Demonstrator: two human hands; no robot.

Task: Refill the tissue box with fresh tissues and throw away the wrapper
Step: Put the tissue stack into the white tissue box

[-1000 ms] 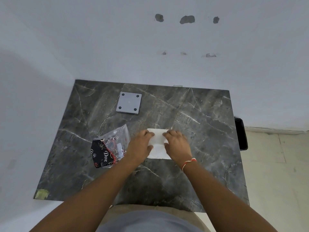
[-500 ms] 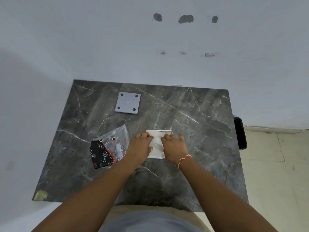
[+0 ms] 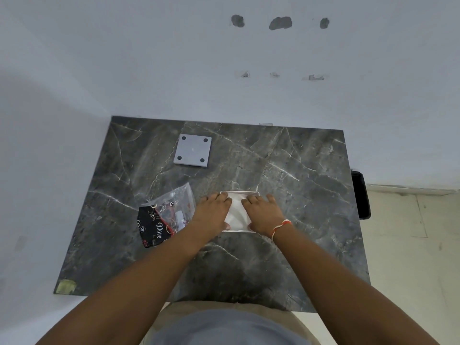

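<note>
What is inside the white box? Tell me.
White tissues fill the box, pressed down by the left hand and right hand. Anything beneath the hands and tissues is hidden.

Table top (image 3: pixel 286 170) — dark grey marble pattern, thin white veins running across it; a yellowish-green patch (image 3: pixel 65 286) at its near left corner. Square plate (image 3: pixel 193 150) pale grey with four dark dots, one at each corner. Wrapper (image 3: pixel 165 217) clear plastic, part black with white lettering and red trim. Tissues (image 3: pixel 236 214) white, in a white-rimmed tissue box (image 3: pixel 240 192). Thread on the right wrist (image 3: pixel 280 226) — red-orange and white. Wall (image 3: pixel 149 58) pale bluish-white with dark grey patches. Bin (image 3: pixel 361 195) black. Floor (image 3: pixel 410 245) cream tile.
</note>
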